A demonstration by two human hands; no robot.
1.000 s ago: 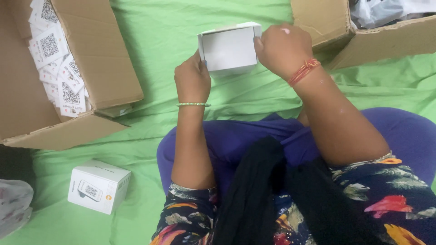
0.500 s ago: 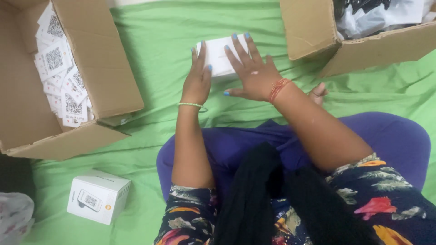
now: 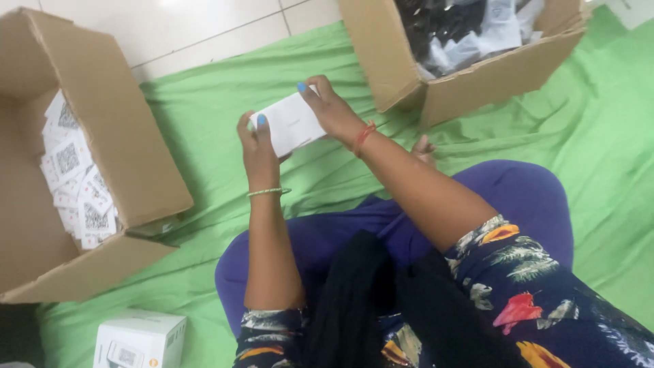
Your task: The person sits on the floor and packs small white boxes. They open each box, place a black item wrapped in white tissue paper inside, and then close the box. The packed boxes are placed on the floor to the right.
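Setting: pale tiled floor (image 3: 204,27) at the top of the view, largely covered by a rumpled green sheet (image 3: 599,170) on which a person sits, legs in purple cloth (image 3: 518,197), sleeves in a dark flower print.

Item 1: small white box (image 3: 289,124), flat-sided and tilted, held up above the sheet in front of the person, between the two cartons.

Item 2: left hand (image 3: 259,146). Closed around the near left end of the small white box, fingers curled over its edge, a blue-painted nail showing on top. Thin green bangle (image 3: 267,193) at the wrist.

Item 3: right hand (image 3: 332,109). Gripping the far right end of the same box, thumb and fingers pressed on it, one blue nail visible. Red thread band (image 3: 364,134) at the wrist.

Item 4: large brown carton (image 3: 109,136) at the left, open flaps spread, holding a loose heap of white cards with black square codes (image 3: 71,177).

Item 5: second brown carton (image 3: 463,88) at the upper right, open, filled with dark and pale plastic-wrapped goods (image 3: 470,34); exact contents cannot be told.

Item 6: another white box (image 3: 139,339) with a small picture on its side, resting on the sheet at the lower left, well apart from both hands.
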